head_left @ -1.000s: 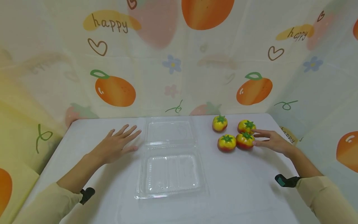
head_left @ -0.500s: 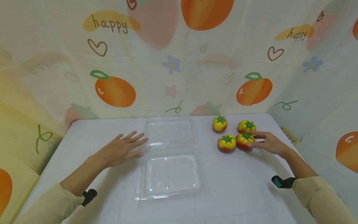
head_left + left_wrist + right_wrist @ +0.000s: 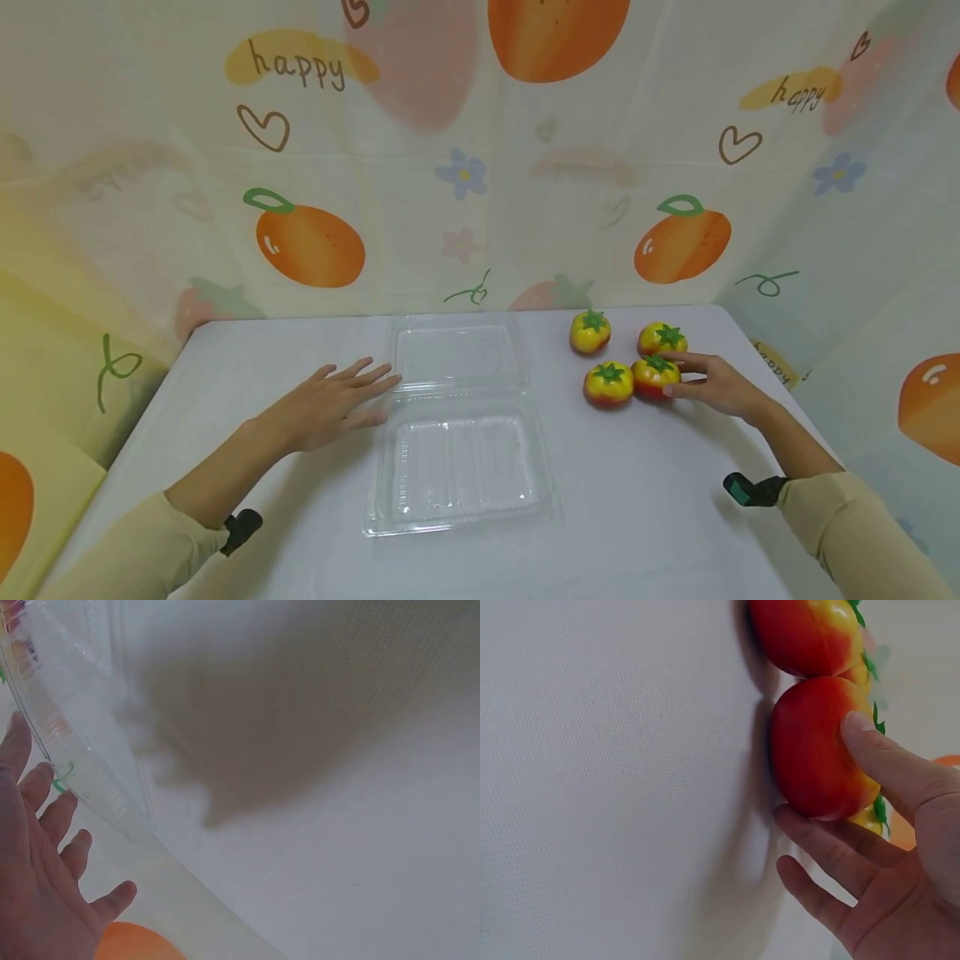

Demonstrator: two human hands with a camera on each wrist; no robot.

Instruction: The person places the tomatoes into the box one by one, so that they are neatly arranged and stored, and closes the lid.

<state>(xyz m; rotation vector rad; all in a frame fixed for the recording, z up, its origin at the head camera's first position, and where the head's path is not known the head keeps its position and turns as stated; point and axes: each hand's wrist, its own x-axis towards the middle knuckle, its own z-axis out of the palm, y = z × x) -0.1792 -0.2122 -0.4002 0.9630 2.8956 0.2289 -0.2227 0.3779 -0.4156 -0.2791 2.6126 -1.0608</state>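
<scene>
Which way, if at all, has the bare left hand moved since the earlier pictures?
Yes: in the head view, the left hand has shifted rightward and slightly down the picture, nearer the clear, rectangular plastic container.

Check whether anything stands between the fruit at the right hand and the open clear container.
Yes: a second fruit sits right beside the pinched fruit, on the side toward the clear container, so a low, straight slide would probably bump it. No other object is visible along that line.
</scene>
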